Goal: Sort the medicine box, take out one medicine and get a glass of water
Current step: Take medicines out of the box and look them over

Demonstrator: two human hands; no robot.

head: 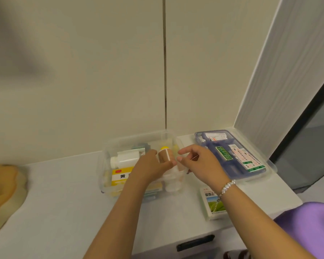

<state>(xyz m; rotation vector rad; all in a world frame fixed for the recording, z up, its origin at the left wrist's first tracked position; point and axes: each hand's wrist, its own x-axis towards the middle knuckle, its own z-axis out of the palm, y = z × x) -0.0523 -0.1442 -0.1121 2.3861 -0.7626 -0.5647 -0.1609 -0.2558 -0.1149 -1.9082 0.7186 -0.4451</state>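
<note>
A: What's in front of me, biggest first?

B: I see the pale grey countertop [64,193], then at its twelve o'clock the clear plastic medicine box [108,165], and at two o'clock its blue-tinted lid [211,144] carrying packets.

A: And the hands?

B: My left hand [150,169] is curled around a small brown bottle with a yellow cap [164,155], upright above the box, long axis vertical. My right hand [198,161] hovers just at the bottle's three o'clock, thumb and forefinger half-pinched, holding nothing I can make out. I judge the left is the nearer.
</note>
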